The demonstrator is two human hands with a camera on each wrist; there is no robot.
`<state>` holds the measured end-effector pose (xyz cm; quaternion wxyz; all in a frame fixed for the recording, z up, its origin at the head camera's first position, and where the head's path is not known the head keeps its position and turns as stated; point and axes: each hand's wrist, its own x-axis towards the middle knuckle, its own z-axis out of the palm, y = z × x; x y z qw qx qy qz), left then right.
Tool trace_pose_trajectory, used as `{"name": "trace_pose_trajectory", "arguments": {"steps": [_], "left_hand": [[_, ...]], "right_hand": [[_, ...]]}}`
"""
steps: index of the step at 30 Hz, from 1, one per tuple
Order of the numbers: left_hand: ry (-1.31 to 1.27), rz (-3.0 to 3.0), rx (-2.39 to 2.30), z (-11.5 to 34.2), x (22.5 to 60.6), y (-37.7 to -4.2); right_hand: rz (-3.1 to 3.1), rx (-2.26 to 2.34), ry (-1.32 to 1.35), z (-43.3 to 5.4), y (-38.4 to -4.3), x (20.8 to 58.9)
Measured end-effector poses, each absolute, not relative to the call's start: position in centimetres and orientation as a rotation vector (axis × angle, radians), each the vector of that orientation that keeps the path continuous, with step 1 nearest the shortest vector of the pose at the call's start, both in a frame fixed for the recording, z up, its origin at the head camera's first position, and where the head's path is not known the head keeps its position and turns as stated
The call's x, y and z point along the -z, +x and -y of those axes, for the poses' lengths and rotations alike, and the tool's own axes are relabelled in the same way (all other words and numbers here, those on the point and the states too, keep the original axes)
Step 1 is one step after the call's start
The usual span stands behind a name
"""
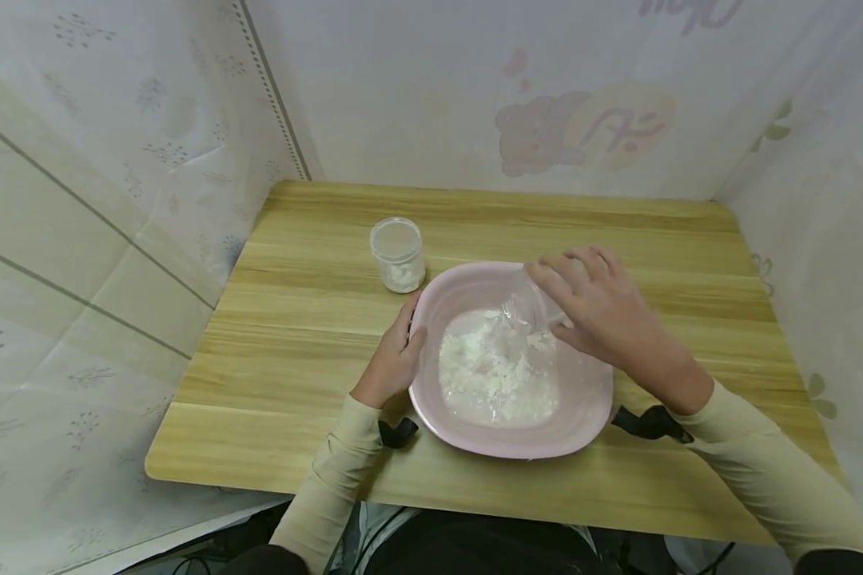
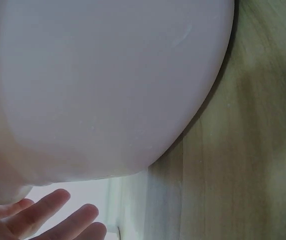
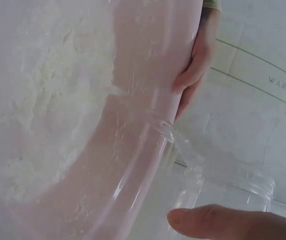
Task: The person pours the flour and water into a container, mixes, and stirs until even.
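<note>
A pink basin [image 1: 582,407] holds white flour [image 1: 499,367] wetted with liquid. My left hand [image 1: 395,355] grips the basin's left rim, thumb over the edge and fingers outside. From the left wrist, the basin's outer wall [image 2: 107,90] fills much of the view, with the left fingers [image 2: 37,212] beside it. Above the basin's right side, my right hand [image 1: 597,307] holds a tilted clear jar [image 1: 535,303]. Clear liquid [image 3: 153,120] streams from the jar [image 3: 233,185] onto the flour in the right wrist view; the right thumb [image 3: 218,222] lies along the jar.
A clear lidded jar [image 1: 397,255] with white contents stands behind the basin's left side on the wooden table [image 1: 295,319]. Patterned sheets [image 1: 417,88] hang at the back and both sides of the table.
</note>
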<state>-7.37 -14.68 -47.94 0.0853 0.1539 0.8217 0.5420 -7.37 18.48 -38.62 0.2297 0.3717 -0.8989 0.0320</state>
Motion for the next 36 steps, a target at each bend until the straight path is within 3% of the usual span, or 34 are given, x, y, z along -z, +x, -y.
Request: {"name": "trace_pose_trajectory", "arguments": {"steps": [10, 22, 29, 36], "left_hand": [[0.460, -2.435, -1.626, 14.7, 48.0, -7.3], [0.446, -2.447, -1.625, 14.8, 48.2, -7.3], [0.453, -2.461, -1.604, 14.8, 48.0, -7.4], [0.431, -2.456, -1.596, 14.8, 48.0, -7.3]], "right_hand": [[2.438, -0.110, 0.824, -19.7, -8.3, 38.7], [2.584, -0.315, 0.870, -22.9, -7.5, 38.6], [2.623, -0.820, 0.683, -24.4, -8.3, 39.0], [2.624, -1.340, 0.272, -28.2, -9.9, 40.8]]}}
